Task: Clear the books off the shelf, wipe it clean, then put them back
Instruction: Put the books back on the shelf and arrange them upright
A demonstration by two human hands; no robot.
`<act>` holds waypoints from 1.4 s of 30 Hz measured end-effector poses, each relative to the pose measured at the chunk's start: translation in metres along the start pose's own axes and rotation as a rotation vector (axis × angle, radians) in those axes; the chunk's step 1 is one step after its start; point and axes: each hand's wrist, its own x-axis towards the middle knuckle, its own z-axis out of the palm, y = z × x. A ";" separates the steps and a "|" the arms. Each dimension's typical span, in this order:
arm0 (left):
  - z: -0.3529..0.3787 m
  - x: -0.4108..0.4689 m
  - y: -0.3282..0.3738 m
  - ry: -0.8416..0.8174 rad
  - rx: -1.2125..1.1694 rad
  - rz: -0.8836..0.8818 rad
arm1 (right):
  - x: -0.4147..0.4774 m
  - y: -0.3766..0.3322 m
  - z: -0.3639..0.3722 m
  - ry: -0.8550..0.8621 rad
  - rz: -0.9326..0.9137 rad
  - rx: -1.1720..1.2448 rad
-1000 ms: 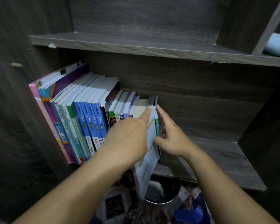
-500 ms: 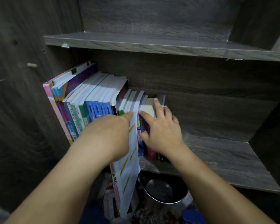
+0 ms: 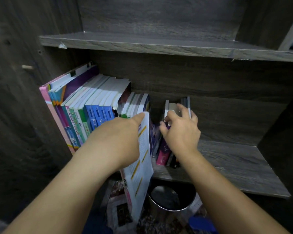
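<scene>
Right fingers (image 3: 184,114) clasp small books (image 3: 163,154) — left hand (image 3: 115,137), workbook (image 3: 140,166).

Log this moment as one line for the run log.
left hand: holds white workbook, jutting past shelf edge | right hand: grips small books | gap between them and main row | metal bin below

likely a home: schoolbooks (image 3: 98,115), wooden shelf (image 3: 227,162)

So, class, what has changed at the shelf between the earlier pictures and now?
The right hand has gripped the end books and pulled them rightward, opening a gap beside the white book. The left hand still holds the white book; the tall row stays leaning on the shelf.
</scene>
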 end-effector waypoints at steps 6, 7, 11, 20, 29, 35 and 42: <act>-0.004 0.011 0.006 0.232 0.020 -0.030 | 0.004 0.011 -0.001 0.014 -0.010 0.042; -0.002 0.013 0.009 0.273 0.043 -0.042 | 0.004 0.012 -0.002 0.010 -0.016 0.040; 0.016 0.032 0.023 0.417 0.047 -0.149 | 0.004 0.012 -0.003 -0.015 -0.013 0.042; 0.074 0.066 0.026 0.428 0.079 -0.047 | 0.006 0.017 -0.006 -0.063 -0.035 0.061; 0.083 0.079 -0.002 0.611 0.244 -0.003 | -0.002 0.026 -0.021 -0.115 -0.048 0.545; 0.087 0.069 0.019 0.592 0.104 0.022 | 0.005 0.049 -0.024 -0.178 0.147 0.683; 0.091 0.063 0.049 0.650 -0.013 0.215 | 0.011 0.067 -0.027 -0.259 0.159 0.513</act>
